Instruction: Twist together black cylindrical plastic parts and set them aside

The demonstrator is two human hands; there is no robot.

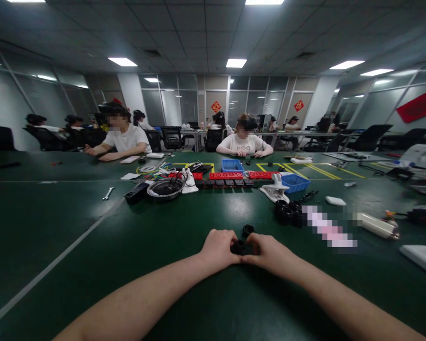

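Left hand (218, 247): closed in a loose fist, resting on the green surface (92, 237), fingertips pinching the left side of a small black part (239, 246).
Right hand (270, 253): closed likewise, thumb and fingers gripping the right side of the same small black part; knuckles of the two hands nearly meet.
Small black part: held between both hands, just above or on the surface; mostly hidden by the fingers, so its shape cannot be told beyond dark and rounded.
Black ring (247, 230): lies loose on the surface just beyond the hands, apart from them.
Black ring cluster (287, 211): several dark round pieces grouped beyond and to the right of the right hand, well apart from it.
White cylinder (376, 226): lies on its side far to the right of the right hand.
Round dark dish (165, 188): beyond and to the left of the left hand, with a black box (137, 193) beside it.
Wrench (108, 193): far left of the left hand, flat on the surface.
Red strips (230, 175): row across the surface straight beyond the hands, with blue bins (232, 165) near it.
Other people: two seated at the far edge of the surface, forearms resting on it.
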